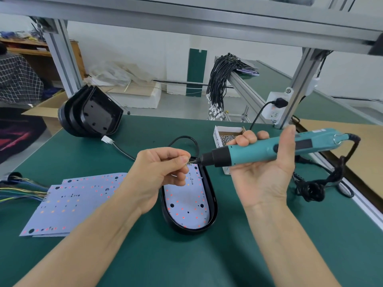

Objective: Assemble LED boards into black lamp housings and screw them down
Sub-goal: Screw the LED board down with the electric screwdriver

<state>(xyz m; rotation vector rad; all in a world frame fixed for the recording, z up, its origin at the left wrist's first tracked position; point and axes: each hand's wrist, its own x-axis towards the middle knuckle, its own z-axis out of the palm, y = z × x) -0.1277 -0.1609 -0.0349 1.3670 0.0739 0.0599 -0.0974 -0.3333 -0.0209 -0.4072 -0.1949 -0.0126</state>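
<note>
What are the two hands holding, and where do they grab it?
The right hand grips the blue electric screwdriver around its body. The left hand pinches something tiny at the screwdriver's tip, probably a screw.

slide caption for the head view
Left hand loads a screw onto the electric screwdriver above an LED board in its housing.

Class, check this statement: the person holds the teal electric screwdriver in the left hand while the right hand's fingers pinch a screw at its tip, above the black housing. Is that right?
The hands are swapped. The head view shows the right hand holding the teal electric screwdriver, while the left hand pinches a screw at its tip, above the black housing.
</note>
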